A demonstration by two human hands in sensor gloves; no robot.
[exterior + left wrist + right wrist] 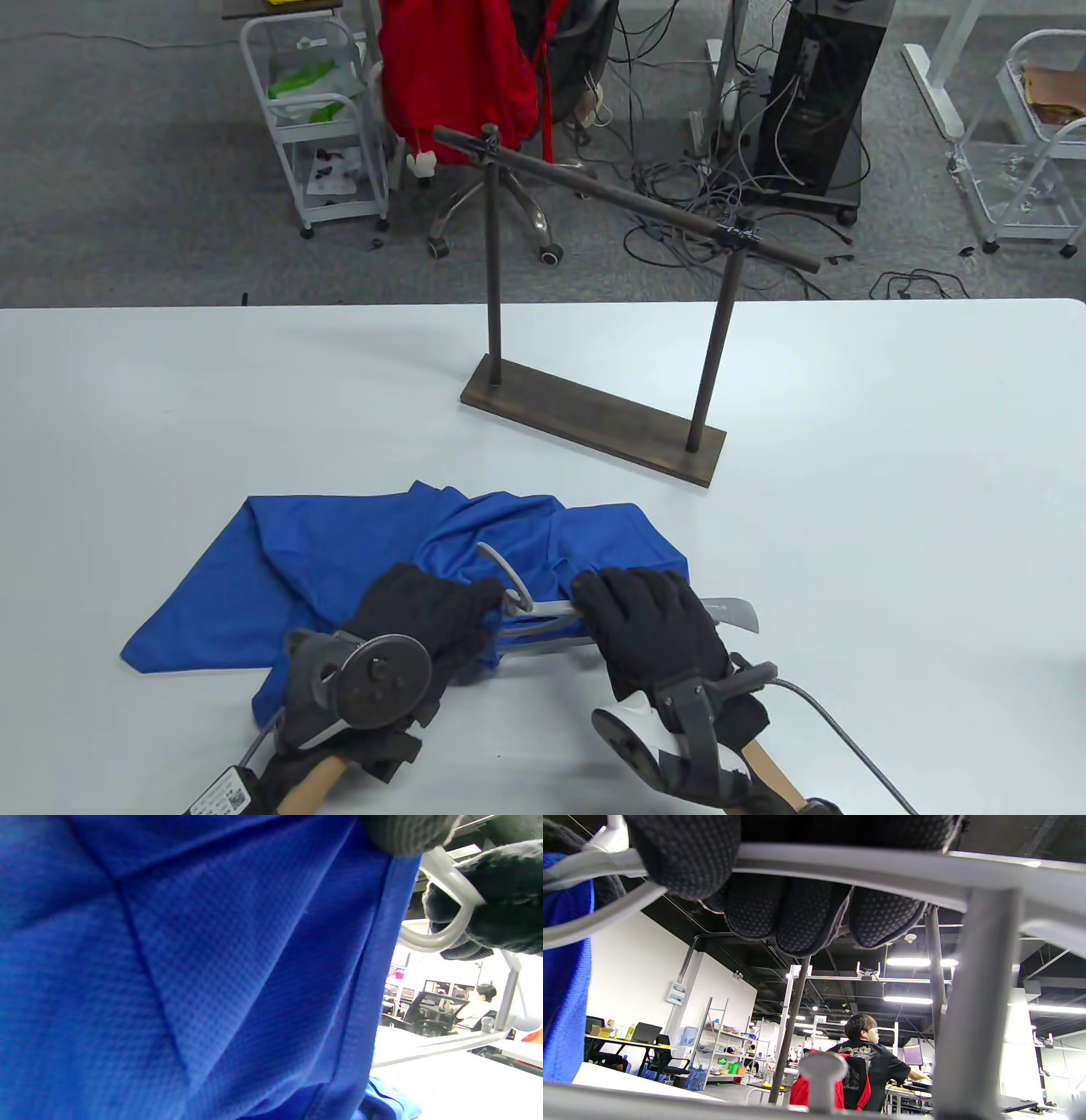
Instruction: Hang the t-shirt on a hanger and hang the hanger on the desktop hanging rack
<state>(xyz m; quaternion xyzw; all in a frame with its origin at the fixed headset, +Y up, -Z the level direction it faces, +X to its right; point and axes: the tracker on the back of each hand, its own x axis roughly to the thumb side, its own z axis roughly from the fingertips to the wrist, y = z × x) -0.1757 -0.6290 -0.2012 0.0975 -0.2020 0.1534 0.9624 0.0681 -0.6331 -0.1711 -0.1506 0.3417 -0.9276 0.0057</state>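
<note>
A blue t-shirt (339,560) lies crumpled on the white table (848,526), near the front edge. A grey hanger (543,615) lies partly inside it, its hook (501,564) poking out and one arm end (738,613) showing at the right. My left hand (428,615) grips the blue cloth beside the hook; the left wrist view is filled by the t-shirt (191,963) with the hook (449,908) at the right. My right hand (649,624) holds the hanger's arm; its fingers (793,916) curl over the hanger bar (865,866). The dark hanging rack (594,340) stands behind, its rail bare.
Beyond the table's far edge stand a chair with a red jacket (462,68), a white cart (318,119), a black computer tower (819,93) and loose cables on the floor. A person (869,1056) sits in the background of the right wrist view.
</note>
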